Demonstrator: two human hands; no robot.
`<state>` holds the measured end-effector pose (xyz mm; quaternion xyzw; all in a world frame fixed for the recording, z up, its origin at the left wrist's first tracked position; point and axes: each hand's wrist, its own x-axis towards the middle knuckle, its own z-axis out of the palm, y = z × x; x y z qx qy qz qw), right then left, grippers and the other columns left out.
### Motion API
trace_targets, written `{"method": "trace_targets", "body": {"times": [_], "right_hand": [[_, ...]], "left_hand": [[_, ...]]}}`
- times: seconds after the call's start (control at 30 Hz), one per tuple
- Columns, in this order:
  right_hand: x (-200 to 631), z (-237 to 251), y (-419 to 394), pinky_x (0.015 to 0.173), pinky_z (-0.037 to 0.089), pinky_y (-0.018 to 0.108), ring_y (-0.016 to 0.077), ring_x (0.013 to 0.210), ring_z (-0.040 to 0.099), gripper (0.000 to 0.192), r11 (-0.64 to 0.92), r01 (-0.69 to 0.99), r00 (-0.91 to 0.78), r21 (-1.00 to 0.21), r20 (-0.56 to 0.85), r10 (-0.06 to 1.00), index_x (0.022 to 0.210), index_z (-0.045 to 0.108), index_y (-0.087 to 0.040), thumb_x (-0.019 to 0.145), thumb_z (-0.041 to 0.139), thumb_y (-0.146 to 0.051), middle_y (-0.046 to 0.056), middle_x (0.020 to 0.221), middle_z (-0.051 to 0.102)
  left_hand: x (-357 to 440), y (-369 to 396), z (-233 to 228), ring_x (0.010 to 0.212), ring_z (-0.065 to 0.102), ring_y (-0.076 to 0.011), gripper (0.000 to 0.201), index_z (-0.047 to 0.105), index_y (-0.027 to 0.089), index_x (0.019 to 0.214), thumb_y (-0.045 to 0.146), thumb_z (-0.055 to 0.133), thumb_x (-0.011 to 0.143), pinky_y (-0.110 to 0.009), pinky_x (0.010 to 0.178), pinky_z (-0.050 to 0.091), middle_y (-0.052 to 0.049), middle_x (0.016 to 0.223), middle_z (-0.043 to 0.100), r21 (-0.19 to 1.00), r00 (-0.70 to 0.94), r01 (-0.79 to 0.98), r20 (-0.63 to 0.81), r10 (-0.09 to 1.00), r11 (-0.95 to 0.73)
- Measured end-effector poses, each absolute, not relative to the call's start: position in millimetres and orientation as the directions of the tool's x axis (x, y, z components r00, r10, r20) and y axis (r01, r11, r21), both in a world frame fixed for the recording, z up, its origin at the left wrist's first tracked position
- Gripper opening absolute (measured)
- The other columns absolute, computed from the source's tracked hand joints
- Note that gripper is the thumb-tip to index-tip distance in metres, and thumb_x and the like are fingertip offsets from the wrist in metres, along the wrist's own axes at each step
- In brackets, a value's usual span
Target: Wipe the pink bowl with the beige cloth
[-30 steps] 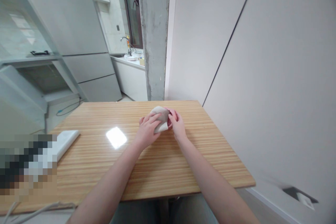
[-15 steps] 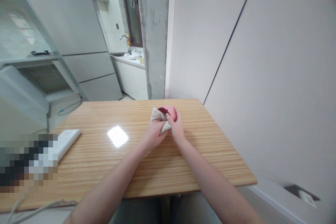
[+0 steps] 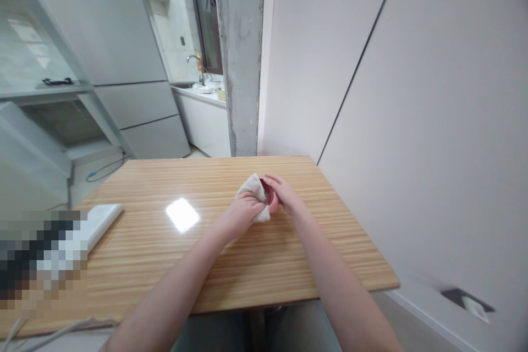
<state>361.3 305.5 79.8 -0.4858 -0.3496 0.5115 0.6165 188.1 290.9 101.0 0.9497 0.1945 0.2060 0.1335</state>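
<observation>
I see both hands meeting over the far half of the desk (image 3: 247,264), a little toward its right edge. My left hand (image 3: 243,213) is closed around a cloth (image 3: 253,190), fingers curled into the fabric so that it bunches up above the knuckles and a fold hangs out below the palm, just touching or nearly touching the wood. My right hand (image 3: 284,195) comes in from the right and grips a small pink thing (image 3: 271,202); its fingers (image 3: 274,180) wrap over the top of it and only a sliver of pink shows between the two hands. The cloth is pressed against the pink thing's left side, so it sits between my left fingers and that object. I cannot tell what the pink thing is. Near the left edge lies a white slab (image 3: 101,220), well apart from the hands, next to a blurred patch. A bright glare spot sits on the wood between slab and hands.
</observation>
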Motion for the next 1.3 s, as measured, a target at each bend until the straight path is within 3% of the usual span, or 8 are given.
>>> {"method": "trace_targets", "body": {"times": [0.23,0.43,0.6,0.7,0.8,1.0,1.1,1.3], "right_hand": [[341.2,61.0,309.1,0.097,0.044,0.038,0.0207,0.103,0.061,0.048,0.226,-0.196,0.436,-0.954,0.122,0.892,0.102,0.063,-0.018,0.061,0.074,-0.041,0.007,0.104,0.069],[339.3,54.2,311.6,0.092,0.046,0.036,0.0203,0.099,0.062,0.043,0.175,-0.316,0.432,-0.932,0.023,0.902,0.095,0.064,-0.018,0.063,0.071,-0.045,0.006,0.100,0.070],[335.5,58.7,307.3,0.088,0.047,0.035,0.0199,0.091,0.064,0.032,0.148,-0.317,0.391,-0.937,0.012,0.920,0.085,0.066,-0.019,0.063,0.070,-0.043,0.005,0.090,0.071],[329.1,61.3,304.2,0.086,0.047,0.035,0.0202,0.088,0.064,0.030,0.103,-0.337,0.330,-0.936,-0.015,0.944,0.082,0.067,-0.019,0.062,0.070,-0.041,0.004,0.087,0.071],[325.8,63.0,302.4,0.086,0.047,0.036,0.0203,0.088,0.064,0.030,0.112,-0.385,0.305,-0.916,-0.012,0.952,0.082,0.067,-0.019,0.064,0.068,-0.042,0.005,0.088,0.071],[337.1,60.8,306.2,0.084,0.049,0.033,0.0186,0.085,0.064,0.033,0.244,-0.433,0.550,-0.868,-0.040,0.834,0.086,0.062,-0.020,0.065,0.067,-0.044,0.003,0.089,0.070],[339.5,58.3,308.6,0.083,0.050,0.033,0.0185,0.086,0.064,0.034,0.292,-0.450,0.585,-0.844,-0.031,0.811,0.088,0.060,-0.020,0.067,0.064,-0.047,0.003,0.092,0.070],[322.2,56.1,306.4,0.082,0.051,0.031,0.0179,0.088,0.065,0.036,0.181,-0.607,0.330,-0.774,-0.039,0.943,0.095,0.061,-0.020,0.066,0.068,-0.039,0.003,0.093,0.071]], "left_hand": [[192.8,290.4,96.4,0.097,0.062,-0.0220,0.023,0.064,0.020,0.099,0.024,0.045,0.087,-0.041,0.100,0.041,-0.007,0.103,0.069,0.508,0.695,0.345,0.428,0.579,-0.789],[185.9,295.7,94.0,0.095,0.063,-0.0211,0.032,0.059,0.017,0.106,0.037,0.040,0.092,-0.035,0.086,0.051,-0.009,0.102,0.069,0.778,0.198,0.326,0.500,0.843,-0.537],[168.9,298.8,102.7,0.111,0.058,-0.0209,0.033,0.054,0.020,0.118,0.034,0.037,0.094,-0.038,0.098,0.044,-0.009,0.116,0.063,0.734,-0.080,0.379,0.633,0.770,-0.563],[167.0,300.0,102.1,0.128,0.045,-0.0205,0.037,0.048,0.022,0.128,0.029,0.034,0.095,-0.042,0.110,0.032,-0.009,0.134,0.053,0.654,-0.054,0.435,0.705,0.707,-0.619],[175.6,301.6,93.5,0.135,0.036,-0.0209,0.039,0.046,0.023,0.132,0.028,0.038,0.094,-0.044,0.112,0.029,-0.009,0.143,0.043,0.591,0.187,0.459,0.666,0.722,-0.664],[193.6,301.0,79.5,0.143,0.015,-0.0235,0.046,0.037,0.019,0.139,0.028,0.037,0.094,-0.049,0.115,0.023,-0.011,0.153,0.026,0.499,0.563,0.423,0.509,0.651,-0.756],[193.6,298.1,80.3,0.144,0.011,-0.0243,0.045,0.040,0.020,0.137,0.026,0.040,0.093,-0.051,0.115,0.023,-0.009,0.150,0.033,0.435,0.636,0.407,0.497,0.591,-0.804],[192.4,296.5,82.0,0.138,0.026,-0.0281,0.034,0.054,0.017,0.120,0.025,0.049,0.088,-0.053,0.113,0.028,-0.010,0.125,0.057,0.377,0.571,0.486,0.546,0.613,-0.789]]}}
